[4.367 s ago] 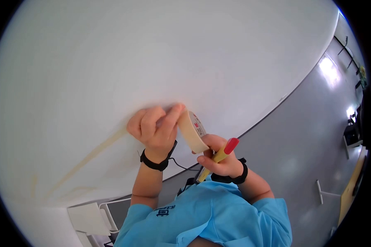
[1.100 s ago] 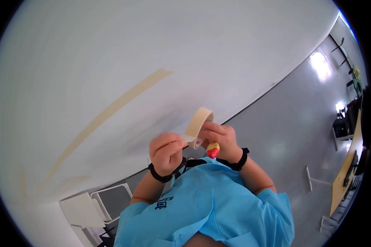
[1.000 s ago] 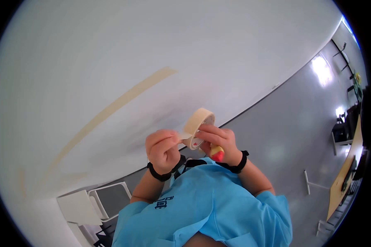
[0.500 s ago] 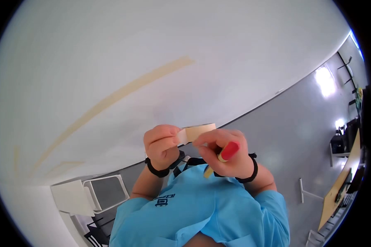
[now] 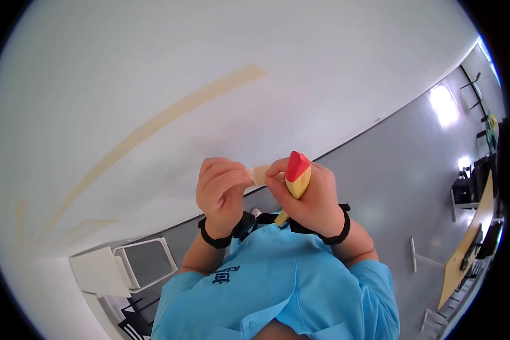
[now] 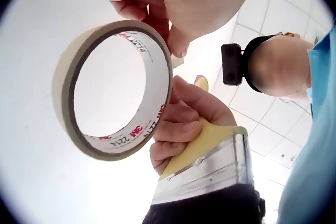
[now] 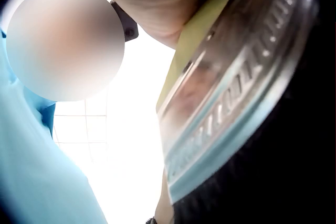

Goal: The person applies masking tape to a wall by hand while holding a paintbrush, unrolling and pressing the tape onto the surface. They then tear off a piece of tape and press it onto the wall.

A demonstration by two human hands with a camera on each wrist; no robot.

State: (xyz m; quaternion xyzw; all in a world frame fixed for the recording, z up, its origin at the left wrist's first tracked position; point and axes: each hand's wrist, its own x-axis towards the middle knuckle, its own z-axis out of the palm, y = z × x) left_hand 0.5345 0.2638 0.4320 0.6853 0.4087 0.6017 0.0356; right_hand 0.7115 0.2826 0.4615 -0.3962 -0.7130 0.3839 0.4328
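My left hand (image 5: 218,184) pinches the edge of a masking tape (image 5: 259,174) piece in front of my chest, close to the white wall. Facing it, my right hand (image 5: 317,195) grips a paintbrush (image 5: 298,173) with a yellow, red-tipped handle, its thumb and forefinger at the same tape. The left wrist view shows the tape roll (image 6: 126,139), printed 3M 2214, below the left fingers and beside the right fingers. In the right wrist view the brush's metal ferrule (image 7: 231,92) and dark bristles fill the right side. From the head, the right hand mostly hides the roll.
A long curved tape strip (image 5: 153,124) is stuck on the white wall (image 5: 345,68), with shorter strips (image 5: 90,222) lower left. A white chair (image 5: 147,263) stands at lower left. A wooden desk (image 5: 467,243) is far right over grey floor (image 5: 379,187).
The left hand has come down from the wall, where it pressed at the long strip's end. The roll has turned behind the right hand, and the brush's red tip now points upward.
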